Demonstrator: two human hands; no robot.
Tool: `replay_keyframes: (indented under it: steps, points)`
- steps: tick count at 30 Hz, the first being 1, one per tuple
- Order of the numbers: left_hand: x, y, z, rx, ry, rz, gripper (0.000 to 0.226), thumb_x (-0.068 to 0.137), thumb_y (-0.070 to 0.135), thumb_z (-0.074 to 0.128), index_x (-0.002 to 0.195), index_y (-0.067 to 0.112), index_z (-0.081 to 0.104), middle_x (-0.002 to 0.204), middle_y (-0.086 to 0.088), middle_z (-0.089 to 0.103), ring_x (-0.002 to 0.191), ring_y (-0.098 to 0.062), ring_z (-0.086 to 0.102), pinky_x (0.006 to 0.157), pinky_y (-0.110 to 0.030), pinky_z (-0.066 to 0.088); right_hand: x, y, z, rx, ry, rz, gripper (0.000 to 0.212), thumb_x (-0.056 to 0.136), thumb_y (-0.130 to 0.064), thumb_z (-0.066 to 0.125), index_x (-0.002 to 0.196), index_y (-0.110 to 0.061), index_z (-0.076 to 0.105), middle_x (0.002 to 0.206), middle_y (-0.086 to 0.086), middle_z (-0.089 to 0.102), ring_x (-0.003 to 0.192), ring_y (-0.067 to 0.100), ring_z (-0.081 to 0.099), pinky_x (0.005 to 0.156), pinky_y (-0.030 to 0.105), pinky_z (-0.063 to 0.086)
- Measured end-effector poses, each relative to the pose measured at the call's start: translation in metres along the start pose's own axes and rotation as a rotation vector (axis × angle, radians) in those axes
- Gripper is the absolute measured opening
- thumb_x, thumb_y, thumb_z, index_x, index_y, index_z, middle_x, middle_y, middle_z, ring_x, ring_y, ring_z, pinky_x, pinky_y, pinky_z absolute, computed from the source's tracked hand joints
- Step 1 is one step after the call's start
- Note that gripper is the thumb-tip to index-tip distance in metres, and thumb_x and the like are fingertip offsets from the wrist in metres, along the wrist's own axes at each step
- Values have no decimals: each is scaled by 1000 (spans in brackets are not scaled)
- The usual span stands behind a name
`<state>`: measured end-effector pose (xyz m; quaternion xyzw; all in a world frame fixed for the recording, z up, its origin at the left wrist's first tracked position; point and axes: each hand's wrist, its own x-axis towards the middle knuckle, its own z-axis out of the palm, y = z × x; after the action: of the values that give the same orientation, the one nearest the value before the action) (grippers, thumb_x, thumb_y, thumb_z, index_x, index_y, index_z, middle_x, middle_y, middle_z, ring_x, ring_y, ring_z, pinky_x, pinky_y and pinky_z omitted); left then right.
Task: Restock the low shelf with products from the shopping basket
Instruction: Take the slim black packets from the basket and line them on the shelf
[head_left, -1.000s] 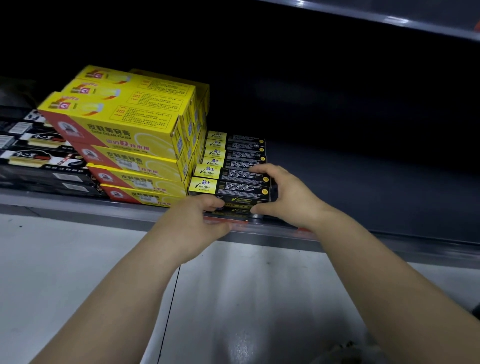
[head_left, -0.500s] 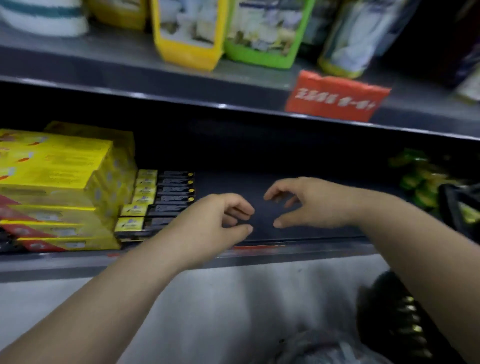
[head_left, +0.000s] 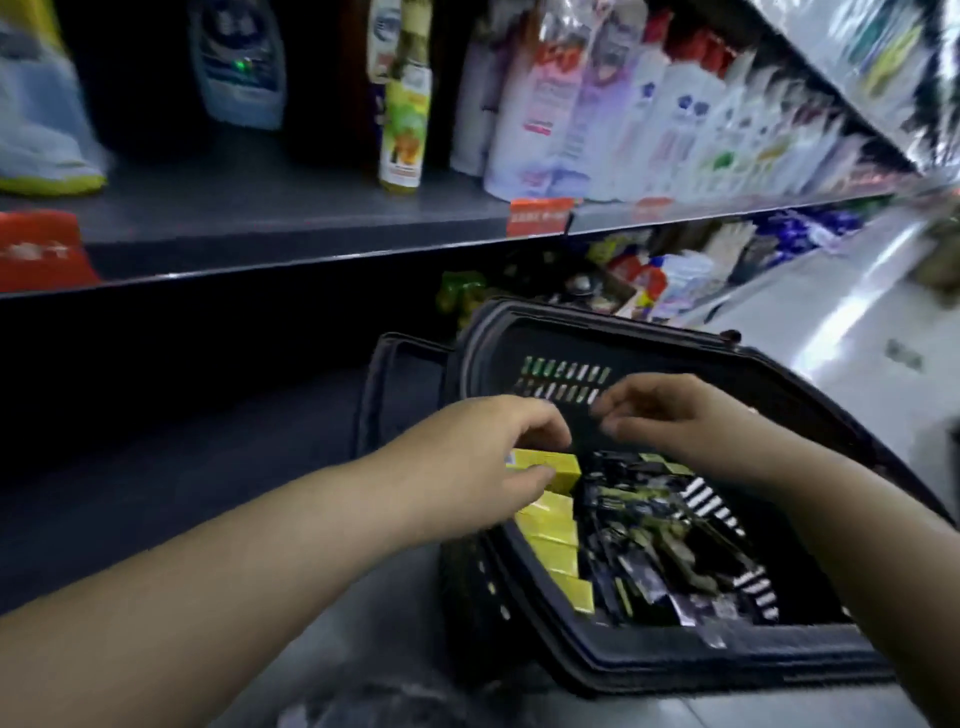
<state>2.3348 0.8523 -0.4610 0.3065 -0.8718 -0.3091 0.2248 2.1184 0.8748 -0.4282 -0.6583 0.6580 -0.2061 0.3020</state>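
Black plastic shopping basket (head_left: 675, 662) sits on the floor (head_left: 831, 332) just right of the low shelf (head_left: 182, 467), whose visible dark deck is in shadow. Inside the basket, a row of yellow boxes (head_left: 556, 545) lies along the left wall, with a jumble of dark packets (head_left: 660, 545) beside them; print is too blurred to read. The left hand (head_left: 483, 457) is over the basket's left edge and grips the top yellow box (head_left: 563, 467), fingers curled over its top and thumb on its near face. The right hand (head_left: 675, 415) hovers above the basket's middle, fingers loosely bent, holding nothing, close to the left hand but not touching it. The upper shelf (head_left: 260, 208) carries bottles (head_left: 545, 104) and a red price tag (head_left: 537, 217) on its front edge.
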Motion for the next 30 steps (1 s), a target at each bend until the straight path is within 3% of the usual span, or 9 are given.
replay_keyframes:
  steps: [2, 5, 9, 11, 15, 22, 25, 28, 30]
  points:
    - [28, 11, 23, 77, -80, 15, 25, 91, 31, 55, 116, 32, 56, 118, 19, 57, 104, 1, 50, 85, -16, 38, 4, 45, -9, 28, 3, 78, 10, 86, -5, 63, 91, -12, 65, 75, 0, 61, 73, 14, 54, 71, 26, 42]
    - [64, 23, 52, 169, -193, -12, 25, 92, 32, 53, 118, 31, 55, 121, 15, 57, 110, -7, 50, 92, -27, 42, 15, 110, -22, -34, -14, 197, 8, 87, -7, 63, 93, -10, 65, 77, 0, 60, 72, 12, 53, 67, 19, 43]
    - [102, 30, 79, 188, -278, -91, 24, 92, 32, 52, 116, 31, 55, 115, 14, 60, 106, -10, 54, 89, -31, 47, 33, 188, -27, -371, -292, 350, 24, 88, -20, 61, 109, -9, 63, 108, 8, 63, 92, 17, 55, 82, 29, 45]
    - [115, 29, 91, 173, -281, -155, 23, 92, 31, 53, 114, 31, 56, 112, 16, 61, 104, -9, 55, 89, -32, 47, 42, 212, -20, -540, -452, 358, 40, 91, -30, 56, 124, -8, 53, 126, 12, 55, 107, 24, 53, 86, 29, 41]
    - [121, 18, 114, 106, -299, -327, 20, 91, 28, 54, 111, 30, 57, 106, 16, 61, 103, -6, 56, 90, -29, 46, 56, 249, 0, -819, -501, 380, 63, 95, -40, 41, 143, -2, 21, 146, 22, 29, 131, 38, 35, 105, 41, 31]
    - [117, 6, 125, -15, -337, -591, 16, 90, 25, 56, 106, 29, 57, 100, 16, 60, 99, -9, 59, 90, -34, 48, 58, 259, 16, -938, -437, 347, 42, 99, -26, 37, 135, -4, 38, 141, 20, 39, 127, 32, 41, 105, 39, 35]
    - [122, 6, 129, -120, -292, -712, 19, 91, 27, 56, 109, 22, 58, 103, 9, 61, 101, -14, 60, 91, -33, 49, 60, 242, -6, -659, -539, 372, 23, 93, -22, 49, 106, -6, 58, 114, 12, 60, 99, 25, 59, 89, 33, 47]
    - [130, 10, 135, -319, -251, -927, 46, 93, 44, 49, 127, 13, 52, 122, -2, 58, 111, -21, 56, 95, -35, 45, 51, 211, -35, 331, -579, 649, 23, 86, -20, 65, 100, -4, 58, 98, 11, 63, 74, 18, 64, 68, 25, 56]
    - [137, 17, 141, -692, -176, -1107, 62, 90, 51, 50, 136, 11, 43, 125, -7, 58, 112, -24, 55, 96, -36, 42, 42, 197, -44, 719, -622, 593, 37, 75, -22, 71, 104, -4, 58, 99, 10, 67, 75, 18, 69, 67, 25, 58]
